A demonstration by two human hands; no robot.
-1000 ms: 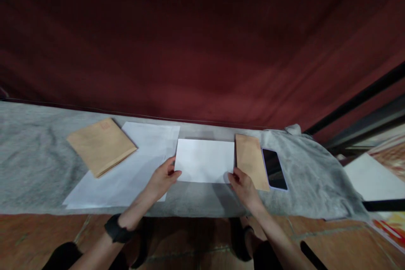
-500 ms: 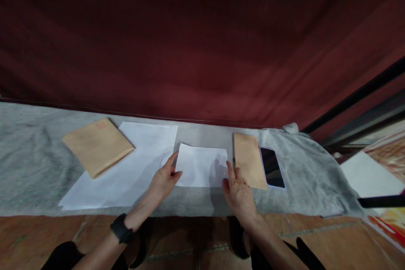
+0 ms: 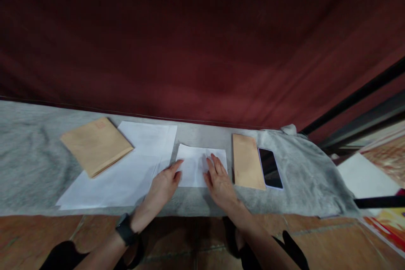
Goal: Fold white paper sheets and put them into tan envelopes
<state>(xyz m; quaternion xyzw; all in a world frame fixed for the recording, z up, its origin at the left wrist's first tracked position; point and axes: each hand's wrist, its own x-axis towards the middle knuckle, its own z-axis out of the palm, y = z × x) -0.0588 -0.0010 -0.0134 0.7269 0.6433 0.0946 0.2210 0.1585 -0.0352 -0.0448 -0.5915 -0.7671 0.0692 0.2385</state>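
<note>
A small white sheet of paper (image 3: 193, 164), perhaps folded, lies in front of me on the grey cloth. At its left edge rests my left hand (image 3: 165, 181), fingers extended and touching the paper. My right hand (image 3: 218, 180) lies with outstretched fingers over the right part of the sheet. Neither hand grips anything. Right of the sheet is a brown envelope (image 3: 247, 162). Larger white sheets (image 3: 136, 177) lie to the left, partly under a stack of brown envelopes (image 3: 98, 145).
A phone (image 3: 271, 168) with a purple edge lies beside the right envelope. The grey cloth (image 3: 303, 173) covers a narrow surface against a dark red curtain (image 3: 202, 59). A black bar (image 3: 379, 202) and printed sheets stand at the far right; floor tiles (image 3: 41, 236) show below.
My right hand has moved left from the paper's right edge onto the sheet. The left hand has shifted slightly right, its fingers now on the paper's left edge.
</note>
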